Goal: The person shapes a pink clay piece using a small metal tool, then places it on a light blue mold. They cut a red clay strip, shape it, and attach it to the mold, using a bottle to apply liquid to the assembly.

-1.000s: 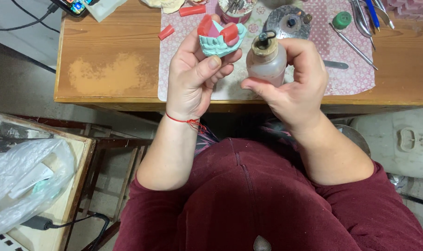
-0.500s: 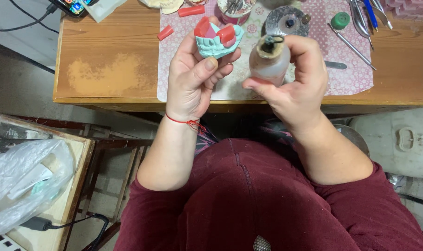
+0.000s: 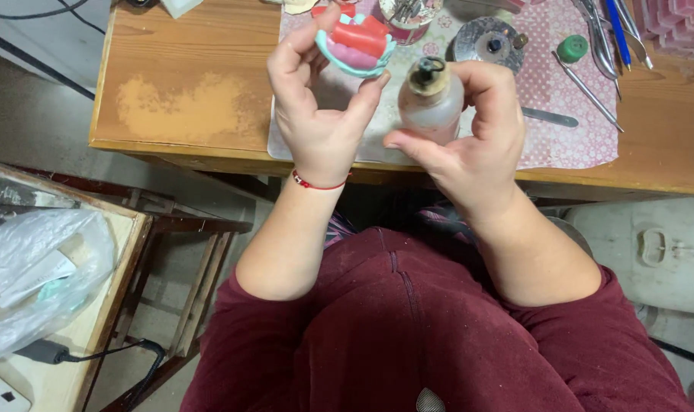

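My left hand (image 3: 316, 107) holds up a small teal base with pink and red wax blocks on it (image 3: 356, 46), pinched between thumb and fingers. Beside it my right hand (image 3: 469, 145) grips a small rounded glass bottle with a dark metal top (image 3: 432, 103), upright. Both are raised over the near edge of the wooden table (image 3: 186, 99), above a pink patterned mat (image 3: 568, 130). The two objects sit close together without touching.
On the mat lie a round grey metal disc (image 3: 488, 42), a green cap (image 3: 572, 48), several thin metal tools (image 3: 587, 88) and a cup of tools (image 3: 408, 15). At the lower left are a plastic bag (image 3: 34, 275) and a cable (image 3: 80, 355).
Both hands have lifted slightly away from me with their objects. The wax piece has tilted a little in my left hand.
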